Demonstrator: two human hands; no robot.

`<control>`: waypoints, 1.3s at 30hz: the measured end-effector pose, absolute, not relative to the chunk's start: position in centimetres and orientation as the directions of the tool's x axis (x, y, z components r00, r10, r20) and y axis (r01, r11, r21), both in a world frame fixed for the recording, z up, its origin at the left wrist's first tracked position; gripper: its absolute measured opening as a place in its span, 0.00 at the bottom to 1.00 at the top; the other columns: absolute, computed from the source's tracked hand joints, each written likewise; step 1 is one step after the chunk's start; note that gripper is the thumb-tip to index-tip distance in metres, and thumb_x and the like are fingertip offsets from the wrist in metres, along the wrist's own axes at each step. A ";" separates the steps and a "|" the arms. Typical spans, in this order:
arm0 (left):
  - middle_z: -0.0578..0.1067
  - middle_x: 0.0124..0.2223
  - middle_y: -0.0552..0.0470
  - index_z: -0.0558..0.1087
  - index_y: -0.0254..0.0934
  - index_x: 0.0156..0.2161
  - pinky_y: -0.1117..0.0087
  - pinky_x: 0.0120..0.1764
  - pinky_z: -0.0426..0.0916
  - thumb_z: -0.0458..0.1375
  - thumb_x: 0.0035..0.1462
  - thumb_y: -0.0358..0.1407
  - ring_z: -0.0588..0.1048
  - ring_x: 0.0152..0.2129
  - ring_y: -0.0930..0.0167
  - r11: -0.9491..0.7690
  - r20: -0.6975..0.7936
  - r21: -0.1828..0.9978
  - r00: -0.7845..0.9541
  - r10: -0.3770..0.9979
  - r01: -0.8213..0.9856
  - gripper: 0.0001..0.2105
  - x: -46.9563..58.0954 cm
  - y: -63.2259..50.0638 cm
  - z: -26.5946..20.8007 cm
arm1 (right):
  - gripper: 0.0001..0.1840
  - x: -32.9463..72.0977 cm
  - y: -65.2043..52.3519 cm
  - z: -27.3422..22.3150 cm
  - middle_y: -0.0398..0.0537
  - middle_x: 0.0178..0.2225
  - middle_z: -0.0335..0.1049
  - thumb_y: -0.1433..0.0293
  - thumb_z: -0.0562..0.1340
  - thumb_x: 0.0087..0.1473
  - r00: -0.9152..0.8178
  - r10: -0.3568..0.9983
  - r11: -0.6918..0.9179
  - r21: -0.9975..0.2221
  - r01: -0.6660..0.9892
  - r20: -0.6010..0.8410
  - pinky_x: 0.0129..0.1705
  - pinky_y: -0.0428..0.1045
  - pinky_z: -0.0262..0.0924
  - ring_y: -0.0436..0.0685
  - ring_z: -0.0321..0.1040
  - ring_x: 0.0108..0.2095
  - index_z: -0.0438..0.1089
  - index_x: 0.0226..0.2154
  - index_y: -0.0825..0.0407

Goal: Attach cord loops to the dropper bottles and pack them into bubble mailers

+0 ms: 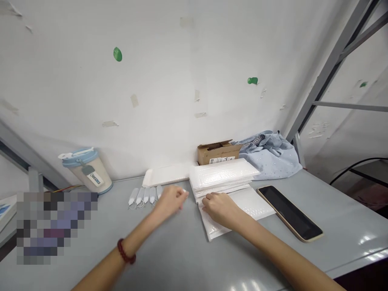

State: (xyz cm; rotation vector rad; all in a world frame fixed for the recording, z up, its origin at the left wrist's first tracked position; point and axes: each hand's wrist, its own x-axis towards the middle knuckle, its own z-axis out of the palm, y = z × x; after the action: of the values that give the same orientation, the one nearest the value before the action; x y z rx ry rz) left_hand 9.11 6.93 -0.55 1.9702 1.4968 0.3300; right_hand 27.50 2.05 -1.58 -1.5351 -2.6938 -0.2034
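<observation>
My left hand (171,200) is closed above the desk, to the right of a row of small translucent white bottles (146,196) with thin cord loops. A tiny bit of white shows at its fingertips, too small to name. My right hand (221,208) is curled at the left part of a white padded envelope (254,203) lying flat, its fingers pressed together on it. Behind that hand rises a stack of similar padded envelopes (224,174). The right fingertips are partly hidden by the hand itself.
On the grey desk (157,258) a phone (291,212) lies right of the envelopes. Behind stand a small cardboard box (218,152), a light blue cloth bundle (269,155) and a flat white package (169,174). A blue-lidded cup (87,171) stands at left, near a blurred-out patch.
</observation>
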 end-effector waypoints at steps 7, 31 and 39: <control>0.75 0.36 0.47 0.73 0.37 0.33 0.70 0.36 0.64 0.53 0.53 0.32 0.71 0.40 0.63 -0.430 0.092 0.124 0.421 0.902 0.894 0.06 5.7 14.2 0.8 | 0.08 27.2 2.2 -1.9 0.49 0.30 0.71 0.72 0.55 0.58 -0.534 0.840 0.526 0.098 0.845 0.096 0.26 0.45 0.50 0.55 0.68 0.31 0.68 0.31 0.56; 0.72 0.34 0.45 0.69 0.33 0.33 0.69 0.32 0.66 0.51 0.54 0.23 0.70 0.36 0.65 -0.377 0.408 -0.293 0.471 0.782 0.879 0.07 3.3 12.5 1.3 | 0.06 27.0 2.0 -1.3 0.48 0.28 0.70 0.72 0.57 0.57 -0.522 0.823 0.516 0.088 0.852 0.226 0.26 0.45 0.54 0.55 0.69 0.31 0.67 0.29 0.54; 0.69 0.24 0.51 0.66 0.35 0.29 0.69 0.29 0.64 0.47 0.55 0.25 0.68 0.25 0.69 -0.393 0.683 -0.217 0.427 0.593 0.894 0.08 -2.7 6.6 -1.8 | 0.12 26.7 1.6 -1.9 0.56 0.40 0.68 0.71 0.54 0.58 -0.508 0.710 0.574 0.019 0.819 0.488 0.35 0.50 0.64 0.58 0.67 0.39 0.61 0.45 0.57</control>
State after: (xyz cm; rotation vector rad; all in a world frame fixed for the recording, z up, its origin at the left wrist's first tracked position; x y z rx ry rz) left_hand -2.70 6.64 -1.81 3.0917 1.8259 1.0100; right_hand 26.69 1.64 -1.87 -1.2301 -2.3773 -0.3445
